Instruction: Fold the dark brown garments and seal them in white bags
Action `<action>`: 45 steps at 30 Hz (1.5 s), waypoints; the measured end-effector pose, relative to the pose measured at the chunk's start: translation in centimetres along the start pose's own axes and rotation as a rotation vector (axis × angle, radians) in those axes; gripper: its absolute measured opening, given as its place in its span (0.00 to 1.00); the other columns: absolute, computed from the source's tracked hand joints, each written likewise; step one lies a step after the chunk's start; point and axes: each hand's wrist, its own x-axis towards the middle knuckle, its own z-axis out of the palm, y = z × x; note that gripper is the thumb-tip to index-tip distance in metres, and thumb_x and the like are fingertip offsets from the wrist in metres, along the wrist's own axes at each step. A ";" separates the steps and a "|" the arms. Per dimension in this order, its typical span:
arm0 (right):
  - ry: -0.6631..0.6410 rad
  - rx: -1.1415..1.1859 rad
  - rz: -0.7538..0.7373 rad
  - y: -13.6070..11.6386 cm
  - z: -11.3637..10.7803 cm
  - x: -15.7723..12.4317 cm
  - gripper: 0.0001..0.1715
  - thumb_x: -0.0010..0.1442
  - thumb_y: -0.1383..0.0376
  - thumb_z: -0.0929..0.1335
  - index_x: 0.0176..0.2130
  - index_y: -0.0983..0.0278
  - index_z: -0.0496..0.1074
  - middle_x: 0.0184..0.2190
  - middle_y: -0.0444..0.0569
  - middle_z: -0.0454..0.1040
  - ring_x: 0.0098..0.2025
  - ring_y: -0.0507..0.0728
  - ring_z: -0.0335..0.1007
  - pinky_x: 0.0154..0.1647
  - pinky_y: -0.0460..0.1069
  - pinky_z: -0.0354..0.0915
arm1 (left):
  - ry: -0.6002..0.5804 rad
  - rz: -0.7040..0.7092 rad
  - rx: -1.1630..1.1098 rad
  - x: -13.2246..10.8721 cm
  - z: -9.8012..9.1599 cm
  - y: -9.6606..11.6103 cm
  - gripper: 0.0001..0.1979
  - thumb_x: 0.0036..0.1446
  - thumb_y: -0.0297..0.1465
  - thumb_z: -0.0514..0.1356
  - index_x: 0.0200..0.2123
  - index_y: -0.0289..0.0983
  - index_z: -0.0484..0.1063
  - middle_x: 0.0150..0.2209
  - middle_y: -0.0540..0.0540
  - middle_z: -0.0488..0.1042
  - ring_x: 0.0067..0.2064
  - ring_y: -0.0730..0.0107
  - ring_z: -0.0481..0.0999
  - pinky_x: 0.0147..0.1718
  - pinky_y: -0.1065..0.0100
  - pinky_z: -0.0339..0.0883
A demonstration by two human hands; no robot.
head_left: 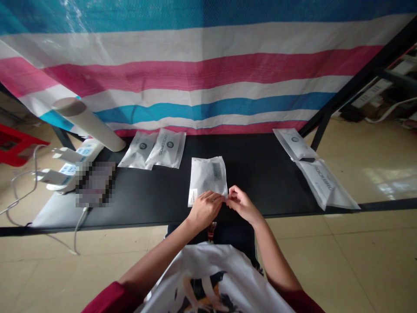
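Along the front of the black table (250, 174), my left hand (206, 209) is closed on the near right corner of a white pouch (206, 174), probably to steady it, while my right hand (243, 204) pinches that corner between thumb and fingertips. Farther out, two pouches on the right (321, 176) and two overlapping pouches on the left (167, 148) seem set aside to give my hands room.

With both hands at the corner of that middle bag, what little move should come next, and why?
I'd probably have the right hand slide its fingertips along the right edge of the bag, while the left hand steadies it. The right fingertips are at the near right corner, where that edge begins, and the left hand lies over the near side. Whether the edge is sealed, I can't tell.
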 end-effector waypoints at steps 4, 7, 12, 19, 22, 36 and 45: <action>0.093 0.099 0.041 0.0 1.1 0.5 0.19 0.50 0.57 0.70 0.30 0.58 0.55 0.21 0.35 0.62 0.20 0.48 0.54 0.20 0.44 0.49 | 0.024 0.001 -0.035 -0.2 -0.1 -0.2 0.12 0.66 0.24 0.51 0.41 0.35 0.75 0.37 0.43 0.77 0.39 0.65 0.74 0.40 0.64 0.71; 0.125 0.138 0.028 0.1 1.6 0.8 0.20 0.49 0.58 0.69 0.30 0.58 0.53 0.21 0.34 0.61 0.19 0.48 0.52 0.19 0.44 0.48 | 0.013 0.041 -0.038 -0.5 -0.3 0.0 0.12 0.65 0.23 0.51 0.42 0.35 0.75 0.36 0.43 0.77 0.39 0.65 0.74 0.39 0.64 0.71; 0.191 0.114 0.001 0.3 0.9 2.3 0.21 0.46 0.59 0.70 0.28 0.58 0.53 0.21 0.34 0.58 0.21 0.48 0.54 0.22 0.44 0.54 | 0.036 0.155 -0.063 -2.6 -0.4 2.2 0.13 0.66 0.24 0.49 0.41 0.35 0.75 0.35 0.44 0.78 0.36 0.66 0.74 0.34 0.66 0.69; 0.450 0.055 -0.068 0.3 -2.1 4.8 0.21 0.44 0.56 0.71 0.30 0.58 0.55 0.22 0.36 0.64 0.24 0.52 0.63 0.26 0.47 0.63 | 0.007 0.221 -0.095 -7.0 -1.1 3.6 0.13 0.66 0.24 0.50 0.41 0.38 0.74 0.38 0.45 0.79 0.40 0.68 0.75 0.37 0.65 0.68; 0.445 0.036 -0.097 0.5 -2.5 4.6 0.19 0.45 0.58 0.70 0.36 0.59 0.61 0.22 0.36 0.66 0.23 0.51 0.64 0.25 0.47 0.64 | -0.020 0.024 0.014 -8.2 -2.5 1.0 0.10 0.62 0.24 0.53 0.35 0.39 0.74 0.36 0.44 0.78 0.43 0.63 0.74 0.41 0.61 0.68; -0.248 -0.186 0.003 0.0 -0.3 1.6 0.26 0.59 0.58 0.70 0.54 0.66 0.72 0.35 0.51 0.81 0.35 0.55 0.76 0.40 0.52 0.70 | -0.003 -0.309 0.227 -5.8 -2.9 -5.6 0.38 0.50 0.22 0.57 0.66 0.43 0.58 0.62 0.41 0.66 0.60 0.52 0.68 0.54 0.56 0.67; 0.213 -0.115 0.014 -0.9 -10.3 -2.9 0.30 0.56 0.49 0.72 0.51 0.65 0.75 0.39 0.55 0.81 0.38 0.57 0.77 0.39 0.52 0.71 | 0.528 -0.400 0.368 -2.0 -12.9 -17.4 0.28 0.54 0.21 0.53 0.57 0.44 0.71 0.58 0.51 0.73 0.56 0.59 0.71 0.57 0.58 0.62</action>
